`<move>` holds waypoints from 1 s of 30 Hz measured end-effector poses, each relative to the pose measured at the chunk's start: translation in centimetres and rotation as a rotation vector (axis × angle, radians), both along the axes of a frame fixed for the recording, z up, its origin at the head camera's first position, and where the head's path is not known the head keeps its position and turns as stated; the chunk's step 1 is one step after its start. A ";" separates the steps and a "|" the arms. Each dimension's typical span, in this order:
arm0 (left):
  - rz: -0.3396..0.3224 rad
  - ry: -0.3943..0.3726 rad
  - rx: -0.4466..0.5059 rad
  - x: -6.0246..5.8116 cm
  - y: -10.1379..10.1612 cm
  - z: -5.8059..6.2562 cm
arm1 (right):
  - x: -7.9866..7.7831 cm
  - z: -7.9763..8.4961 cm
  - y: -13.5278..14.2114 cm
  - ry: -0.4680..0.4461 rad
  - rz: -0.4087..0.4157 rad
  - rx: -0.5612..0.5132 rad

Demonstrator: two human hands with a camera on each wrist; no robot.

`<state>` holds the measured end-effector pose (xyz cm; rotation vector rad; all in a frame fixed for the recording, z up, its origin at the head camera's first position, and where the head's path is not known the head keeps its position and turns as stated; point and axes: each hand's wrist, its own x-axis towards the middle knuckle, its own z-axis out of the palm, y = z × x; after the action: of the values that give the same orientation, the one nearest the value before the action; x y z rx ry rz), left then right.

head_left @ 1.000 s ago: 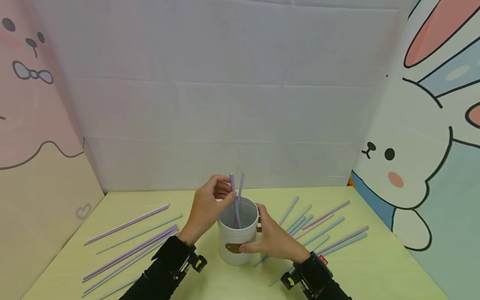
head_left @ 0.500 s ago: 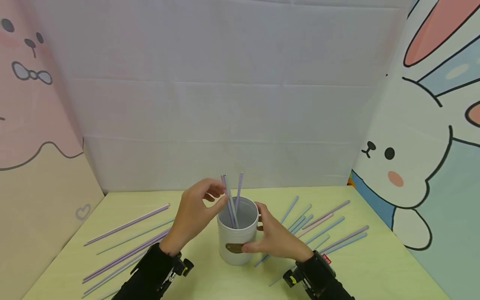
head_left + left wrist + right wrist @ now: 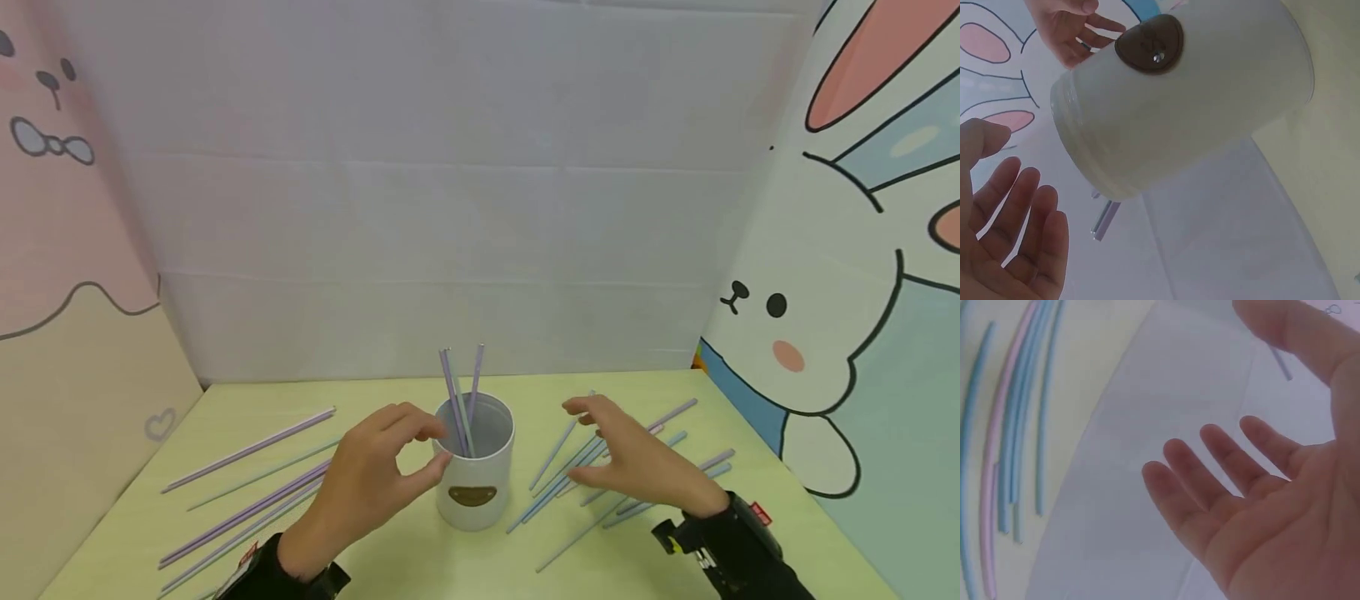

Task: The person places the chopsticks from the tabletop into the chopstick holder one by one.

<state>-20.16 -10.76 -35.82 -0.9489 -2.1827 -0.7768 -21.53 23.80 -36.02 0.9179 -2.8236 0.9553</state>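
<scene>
A white cup [image 3: 491,475] with a brown oval patch [image 3: 472,497] stands upright at the middle of the table. Two purple straws and a pale green one [image 3: 458,400] lean inside it and poke above the rim. Beside the rim, on the left, my left hand [image 3: 371,475] holds nothing, its thumb and fingers spread apart. My right hand [image 3: 637,457] hovers over the straws to the right of the cup, fingers loosely bent and nothing in them. In the right wrist view its palm [image 3: 1272,544] is bare.
Purple straws [image 3: 247,508] and a green straw [image 3: 262,473] lie on the left of the yellow table [image 3: 450,575]. Several blue, pink and purple straws [image 3: 555,454] are scattered at right. A white sheet [image 3: 450,208] hangs behind.
The straws at my left hand have been let go in the cup, and that hand has drawn back left. My right hand has released the cup and moved right.
</scene>
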 end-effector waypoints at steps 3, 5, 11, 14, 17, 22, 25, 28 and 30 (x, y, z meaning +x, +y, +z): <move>-0.015 0.036 -0.016 1.0 0.2 -0.6 | 0.3 -0.4 2.4 0.065 -0.008 0.062; -0.025 0.048 -0.025 1.7 0.2 -1.1 | 0.5 -0.9 4.0 0.111 -0.005 0.100; -0.048 0.065 -0.050 2.8 0.6 -3.1 | 0.6 -2.4 9.3 0.242 -0.025 0.228; -0.073 0.060 -0.064 3.0 0.8 -4.3 | 0.6 -3.0 11.6 0.280 -0.010 0.291; -0.107 0.062 -0.087 3.1 1.1 -5.4 | 0.6 -3.9 13.6 0.311 0.001 0.351; -0.151 0.057 -0.116 3.2 1.7 -7.0 | 0.2 -5.2 15.9 0.361 -0.008 0.421; -0.172 0.038 -0.141 3.3 2.1 -7.7 | 0.0 -5.8 16.5 0.388 -0.015 0.430; -0.193 0.010 -0.173 3.4 2.4 -8.2 | -0.2 -6.1 16.7 0.397 -0.022 0.432; -0.198 -0.008 -0.190 3.4 2.6 -8.4 | -0.4 -6.4 16.7 0.402 -0.020 0.436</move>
<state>-16.76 -8.19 -44.24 -1.2750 -2.2217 -0.6718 -21.94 40.50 -42.41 0.9749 -2.7087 0.1172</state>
